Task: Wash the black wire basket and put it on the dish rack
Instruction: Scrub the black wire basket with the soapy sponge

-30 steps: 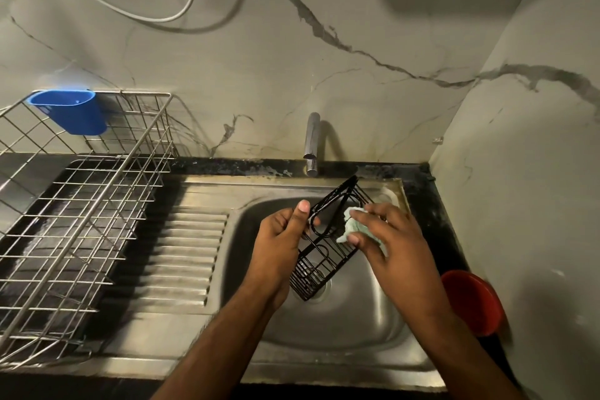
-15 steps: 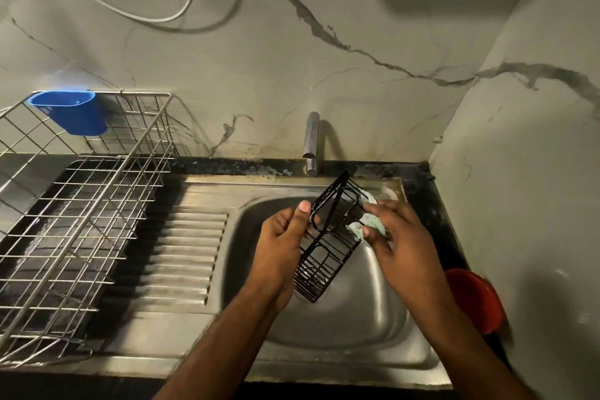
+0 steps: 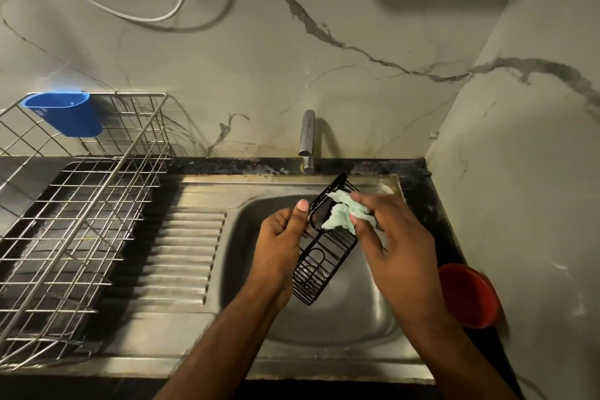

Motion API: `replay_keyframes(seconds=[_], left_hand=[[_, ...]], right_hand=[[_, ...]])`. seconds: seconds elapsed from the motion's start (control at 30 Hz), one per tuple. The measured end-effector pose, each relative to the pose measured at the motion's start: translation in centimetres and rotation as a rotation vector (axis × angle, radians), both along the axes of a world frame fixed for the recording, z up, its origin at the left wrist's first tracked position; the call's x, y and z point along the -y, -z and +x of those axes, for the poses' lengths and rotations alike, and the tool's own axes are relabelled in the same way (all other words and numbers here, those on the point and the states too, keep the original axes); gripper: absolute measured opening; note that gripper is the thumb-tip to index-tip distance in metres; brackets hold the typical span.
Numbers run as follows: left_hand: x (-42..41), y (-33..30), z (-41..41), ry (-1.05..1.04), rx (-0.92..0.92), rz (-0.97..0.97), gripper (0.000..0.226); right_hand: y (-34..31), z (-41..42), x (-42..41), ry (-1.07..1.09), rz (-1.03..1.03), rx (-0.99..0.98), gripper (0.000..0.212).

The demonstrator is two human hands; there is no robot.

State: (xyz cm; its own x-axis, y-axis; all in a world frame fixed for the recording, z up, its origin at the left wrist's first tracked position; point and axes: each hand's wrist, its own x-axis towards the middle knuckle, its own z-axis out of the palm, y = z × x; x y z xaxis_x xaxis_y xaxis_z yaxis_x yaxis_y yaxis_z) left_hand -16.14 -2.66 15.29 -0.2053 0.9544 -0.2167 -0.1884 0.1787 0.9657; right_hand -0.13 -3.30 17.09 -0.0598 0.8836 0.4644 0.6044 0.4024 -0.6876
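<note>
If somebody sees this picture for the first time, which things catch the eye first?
First, the two hands over the steel sink: the left hand holds a black wire basket, and the right hand presses a pale green cloth on it. Next, the blue plastic cup hanging on the metal dish rack at left.

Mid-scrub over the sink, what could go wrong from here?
1. The left hand grips the black wire basket by one edge only, so scrubbing may twist it loose into the sink.
2. The cloth in the right hand could snag on the wires.
</note>
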Motion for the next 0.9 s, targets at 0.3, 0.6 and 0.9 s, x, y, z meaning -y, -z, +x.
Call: replay_keyframes(seconds=[0.3,0.6,0.9], left_hand=[[0.0,-0.5,-0.3,-0.005,0.082,0.014,0.041],[-0.2,-0.6,-0.3,-0.044,0.133,-0.007,0.029],[0.0,-0.6,-0.1,-0.057,0.09,-0.006,0.029]], right_hand=[[2.3,-0.5,1.3,-0.181,0.089,0.373,0.028],[2.5,0.3,0.8,-0.052,-0.124,0.088,0.018],[1.0,0.7,0.6,0.058,0.006,-0.099,0.022]])
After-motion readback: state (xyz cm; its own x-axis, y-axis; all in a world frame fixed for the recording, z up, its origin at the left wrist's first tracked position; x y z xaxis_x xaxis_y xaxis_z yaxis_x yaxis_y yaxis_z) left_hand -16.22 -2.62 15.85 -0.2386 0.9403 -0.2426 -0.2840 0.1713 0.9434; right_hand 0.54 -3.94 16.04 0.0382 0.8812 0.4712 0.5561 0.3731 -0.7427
